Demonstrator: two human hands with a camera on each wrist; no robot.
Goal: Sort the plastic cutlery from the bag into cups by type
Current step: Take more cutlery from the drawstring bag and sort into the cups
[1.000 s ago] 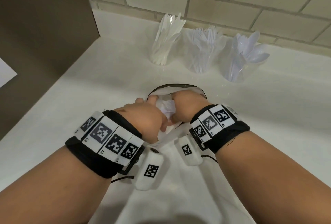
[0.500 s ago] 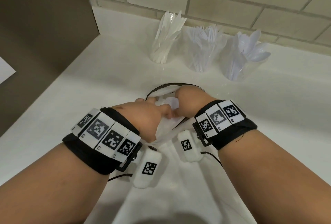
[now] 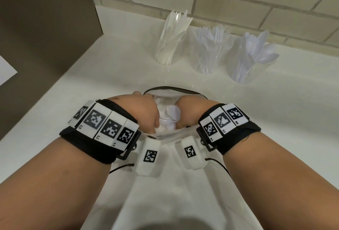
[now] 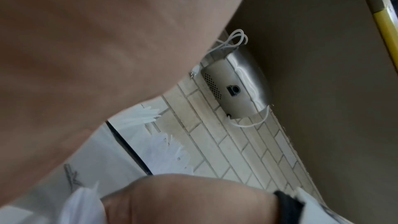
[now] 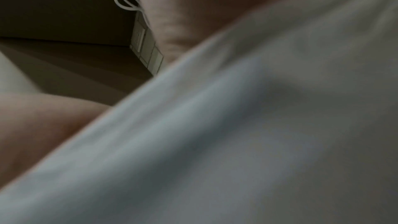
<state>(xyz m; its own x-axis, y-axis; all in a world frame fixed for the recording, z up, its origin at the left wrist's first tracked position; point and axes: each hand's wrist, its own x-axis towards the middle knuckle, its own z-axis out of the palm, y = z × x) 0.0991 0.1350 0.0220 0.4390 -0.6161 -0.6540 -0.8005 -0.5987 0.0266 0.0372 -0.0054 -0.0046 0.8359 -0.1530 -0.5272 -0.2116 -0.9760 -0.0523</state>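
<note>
A white bag (image 3: 165, 183) with a black rim lies on the counter in front of me, and both hands are at its mouth. My left hand (image 3: 143, 112) curls over the bag's left edge and holds it. My right hand (image 3: 189, 114) reaches into the mouth, its fingers curled by white plastic spoons (image 3: 172, 115) that stick up between the hands. The left wrist view shows the right hand (image 4: 193, 198) against white cutlery (image 4: 81, 205). Three clear cups stand by the wall: knives (image 3: 170, 46), forks (image 3: 211, 51), spoons (image 3: 253, 59). The right wrist view is mostly blurred bag cloth (image 5: 237, 125).
The white counter (image 3: 91, 86) ends at a dark panel (image 3: 45, 18) on the left and a brick wall (image 3: 238, 0) behind the cups. A steel dispenser (image 4: 234, 88) with a white cord hangs on that wall.
The hands have drawn slightly apart at the bag's mouth. Spoon bowls now show between them where crumpled white material was before.
</note>
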